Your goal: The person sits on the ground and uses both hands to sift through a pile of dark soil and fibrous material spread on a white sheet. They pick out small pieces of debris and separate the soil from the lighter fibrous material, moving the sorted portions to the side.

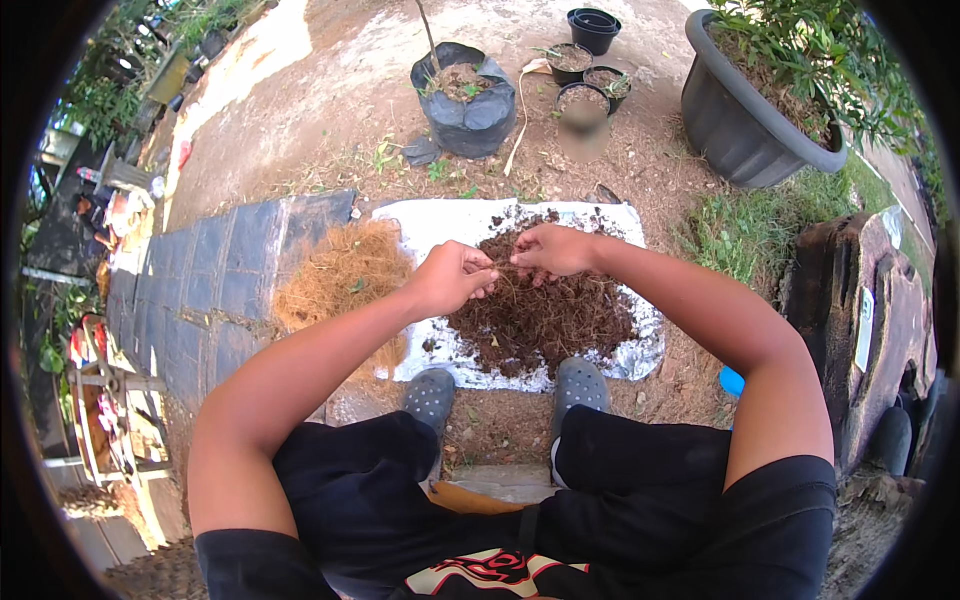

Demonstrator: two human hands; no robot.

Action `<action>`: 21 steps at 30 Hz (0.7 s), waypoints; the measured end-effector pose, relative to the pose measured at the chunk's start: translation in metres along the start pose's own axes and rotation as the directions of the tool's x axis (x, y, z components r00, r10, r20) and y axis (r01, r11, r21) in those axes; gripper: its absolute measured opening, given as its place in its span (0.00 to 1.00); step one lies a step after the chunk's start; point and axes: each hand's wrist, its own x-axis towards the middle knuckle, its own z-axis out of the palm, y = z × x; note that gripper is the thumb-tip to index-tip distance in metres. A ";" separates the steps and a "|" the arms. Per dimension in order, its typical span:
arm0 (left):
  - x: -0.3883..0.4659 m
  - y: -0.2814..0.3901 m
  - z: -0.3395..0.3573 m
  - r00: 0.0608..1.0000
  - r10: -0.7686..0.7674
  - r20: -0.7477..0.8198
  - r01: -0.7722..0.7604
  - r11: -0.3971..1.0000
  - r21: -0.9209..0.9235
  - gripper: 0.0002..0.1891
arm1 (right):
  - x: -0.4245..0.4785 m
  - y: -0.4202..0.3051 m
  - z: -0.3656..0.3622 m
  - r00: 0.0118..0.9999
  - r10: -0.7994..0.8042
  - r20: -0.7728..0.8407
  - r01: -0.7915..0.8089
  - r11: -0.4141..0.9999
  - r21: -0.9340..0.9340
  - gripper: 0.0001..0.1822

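Observation:
Over a heap of dark brown soil mixed with fibres (547, 322), both my hands are raised close together. The thumb and fingertips of my left hand (450, 279) pinch a small tuft of thin brown fibres (505, 271). My right hand (556, 250) has its fingertips closed at the other end of that tuft; its lower fingers hang over the soil. The heap lies on a white plastic sheet (397, 360), with crumbs scattered toward the edges. Left of it, a pile of loose orange-brown coconut fibre (337, 274) partly overlaps the sheet, and my left forearm hides some of it.
Beyond the sheet stand a black grow bag (469, 120) with a stem, small black pots (570, 64) and a large grey planter (750, 112). Dark paving tiles (240, 251) lie left. A weathered wood slab (847, 330) is at right, near a blue object (731, 381).

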 end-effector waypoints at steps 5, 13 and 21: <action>-0.037 0.039 -0.022 0.993 0.112 -0.031 -0.109 0.988 0.108 0.11 | 0.027 0.051 0.003 0.974 -0.149 -0.172 0.013 0.792 -0.611 0.19; -0.142 0.108 -0.066 0.965 0.257 0.058 -0.231 0.720 0.654 0.09 | 0.032 0.043 0.032 0.971 -0.238 -0.029 0.104 0.530 -0.841 0.24; -0.130 0.076 -0.067 0.988 0.090 0.126 -0.151 0.731 0.665 0.07 | 0.060 0.031 0.019 0.977 -0.200 0.071 0.180 0.602 -0.778 0.15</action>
